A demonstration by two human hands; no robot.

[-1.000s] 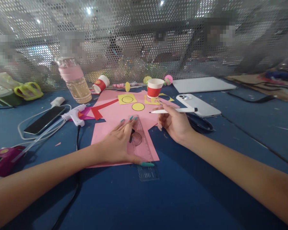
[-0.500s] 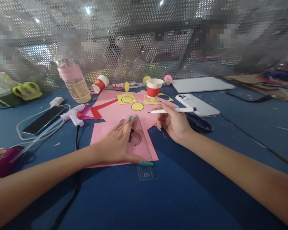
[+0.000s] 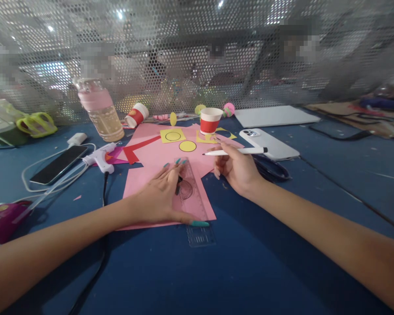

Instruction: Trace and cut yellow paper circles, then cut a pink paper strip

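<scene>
**One hand presses the ruler, one hand has the pen**

I see the left hand point(image 3: 157, 199) in the middle of the frame. It is spread wide, with its thumb near the bottom end of a clear ruler point(image 3: 195, 188) and its fingers near the top end. The ruler lies on a pink sheet point(image 3: 134, 180), and its bottom end pokes out over the blue table point(image 3: 190, 280).

The right hand point(image 3: 241, 170), right of the middle, pinches a white marker point(image 3: 252, 150) between thumb and fingers. The dark tip points left. It looks lifted up, but I can't tell how far it is from the paper.

To hold a ruler well, I think both ends need a firm push, because see-through plastic can slide on smooth paper. The wide hand looks good for that. The fingertips should sit back from the ruler's edge, so the pen won't bump them. A light grip and a steady tilt of the pen would help too.

Higher up, on another pink sheet point(image 3: 164, 153), there is a yellow circle point(image 3: 187, 146) and a red and white cup point(image 3: 210, 122). They look well out of the ruler's way.
</scene>
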